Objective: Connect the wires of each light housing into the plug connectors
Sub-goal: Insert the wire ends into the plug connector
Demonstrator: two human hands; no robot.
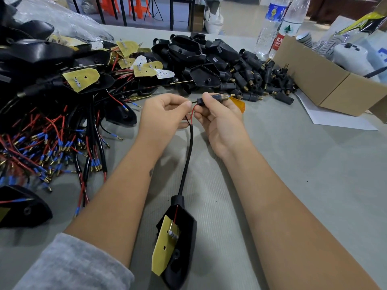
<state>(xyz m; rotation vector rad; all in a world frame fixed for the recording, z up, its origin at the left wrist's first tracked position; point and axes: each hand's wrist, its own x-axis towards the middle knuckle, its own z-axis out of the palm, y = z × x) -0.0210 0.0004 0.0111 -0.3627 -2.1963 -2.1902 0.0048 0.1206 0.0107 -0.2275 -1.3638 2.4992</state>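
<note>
At twelve o'clock from the black plastic light housing [178,245] lying on the grey table [293,174], the right hand [217,120] pinches a black ribbed plug connector [211,98] level, so the left hand [163,115], pinching the thin red and black wires [191,114], can feed them in.

Housing pile [37,59] left, connector pile [251,78] right, on table [314,185]

black light housing [180,245] flat, wires [191,116] entering plug connector [211,98]

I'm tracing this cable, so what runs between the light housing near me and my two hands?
In the head view, one black sheathed cable crosses bare table from the light housing to the left hand and right hand.
</note>
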